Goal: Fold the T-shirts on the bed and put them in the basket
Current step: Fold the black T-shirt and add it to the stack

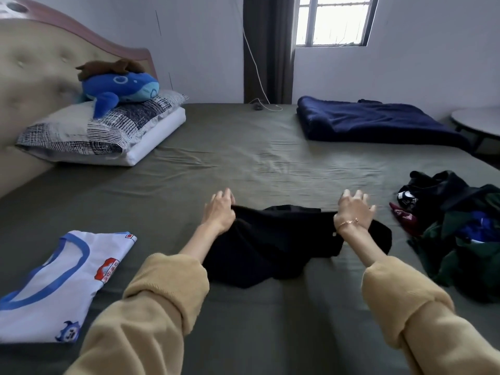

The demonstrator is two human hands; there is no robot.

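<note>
A black T-shirt (273, 242) lies bunched on the olive bed sheet (243, 163) in front of me. My left hand (219, 211) pinches its far left edge between thumb and fingers. My right hand (353, 212) holds the far right edge the same way, a bracelet on its wrist. Both arms are stretched forward in tan sleeves. A folded white T-shirt with blue trim (59, 288) lies flat at the near left. A heap of unfolded dark, green, blue and maroon clothes (457, 226) sits at the right edge of the bed. No basket is in view.
Pillows (102, 131) with a blue plush whale (121, 87) lie at the headboard, far left. A folded navy blanket (373, 120) lies at the far right. A cable and charger (259, 105) rest at the far edge. A round table (476, 123) stands beyond the bed's right side.
</note>
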